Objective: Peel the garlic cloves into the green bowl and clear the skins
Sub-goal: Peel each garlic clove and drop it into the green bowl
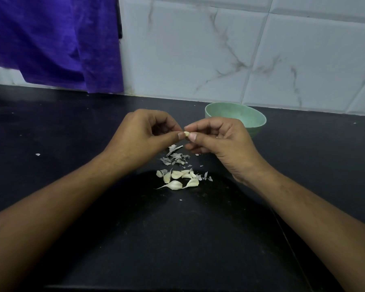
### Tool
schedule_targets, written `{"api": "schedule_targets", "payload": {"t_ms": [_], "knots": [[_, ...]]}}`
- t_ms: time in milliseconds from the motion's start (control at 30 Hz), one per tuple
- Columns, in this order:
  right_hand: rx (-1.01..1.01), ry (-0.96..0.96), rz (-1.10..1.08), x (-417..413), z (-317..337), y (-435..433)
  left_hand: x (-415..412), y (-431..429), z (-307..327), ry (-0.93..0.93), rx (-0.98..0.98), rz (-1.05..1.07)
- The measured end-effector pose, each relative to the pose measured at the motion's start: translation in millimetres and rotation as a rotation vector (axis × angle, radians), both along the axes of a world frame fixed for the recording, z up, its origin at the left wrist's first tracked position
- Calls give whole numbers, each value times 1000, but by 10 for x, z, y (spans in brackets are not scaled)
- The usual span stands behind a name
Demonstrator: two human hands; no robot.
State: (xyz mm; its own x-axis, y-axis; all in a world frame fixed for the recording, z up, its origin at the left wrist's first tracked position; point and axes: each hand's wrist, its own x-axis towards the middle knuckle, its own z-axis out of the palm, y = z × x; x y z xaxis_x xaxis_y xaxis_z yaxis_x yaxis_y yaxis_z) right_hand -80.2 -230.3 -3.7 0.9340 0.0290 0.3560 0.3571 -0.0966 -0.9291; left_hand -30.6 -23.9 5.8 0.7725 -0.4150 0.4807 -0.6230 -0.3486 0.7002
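Our left hand point(141, 135) pinched a garlic clove point(186, 134) above the middle of the countertop point(61, 127); our right hand point(217, 142) pinched its other end. It looked partly skinned. We judged it best stripped over the skins point(175, 158) below, then dropped into the green bowl point(236, 114) by the back edge.

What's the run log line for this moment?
step: peeling | left hand: pinches garlic clove | right hand: pinches same clove | skins, loose cloves: on counter | green bowl: behind right hand

Garlic clove point(186, 134) between both thumbs
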Motion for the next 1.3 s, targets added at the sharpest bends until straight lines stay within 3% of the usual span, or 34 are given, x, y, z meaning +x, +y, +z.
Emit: {"api": "schedule_targets", "payload": {"t_ms": [433,733,1300], "knots": [[16,6,3,1,3,13,-14,-4,-28,33,80,-88],[44,30,16,-8,-29,34,-86,-67,-30,-51,94,-39],[10,-24,52,14,-27,25,-31,-36,-21,16,13,-17]]}}
